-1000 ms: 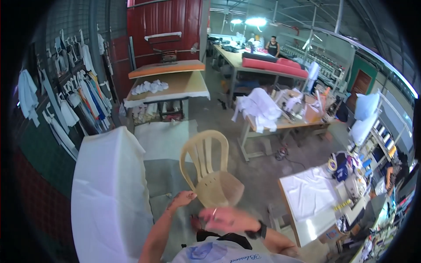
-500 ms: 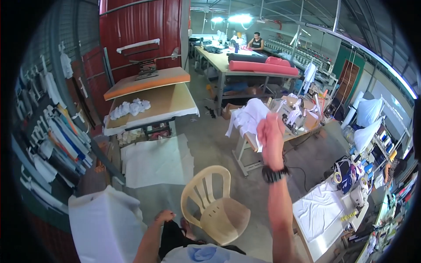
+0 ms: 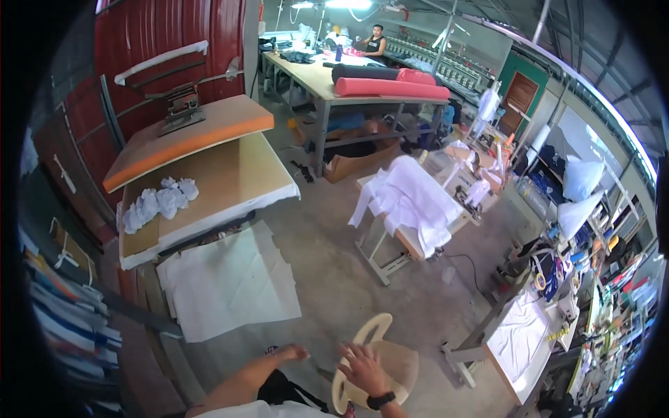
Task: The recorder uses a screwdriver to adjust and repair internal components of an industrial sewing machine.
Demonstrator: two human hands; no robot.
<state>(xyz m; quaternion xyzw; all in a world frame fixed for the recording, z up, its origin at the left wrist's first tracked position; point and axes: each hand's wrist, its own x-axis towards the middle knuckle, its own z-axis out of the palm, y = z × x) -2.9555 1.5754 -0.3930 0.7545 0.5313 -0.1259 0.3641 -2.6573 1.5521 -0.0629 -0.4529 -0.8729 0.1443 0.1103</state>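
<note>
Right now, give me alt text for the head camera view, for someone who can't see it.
A person's right hand, fingers spread, appears over a beige plastic chair, contact unclear; the left hand is to its left. Beyond, white cloth drapes a worktable, and a red roll lies on a long table near a co-worker.

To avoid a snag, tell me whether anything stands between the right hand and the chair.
Nothing visible does: the right hand overlaps the chair in this view, with nothing showing between them. Whether they touch is unclear.

A beige plastic chair [image 3: 398, 364] with a rounded backrest stands upright here on the grey workshop floor [image 3: 334, 268].
</note>
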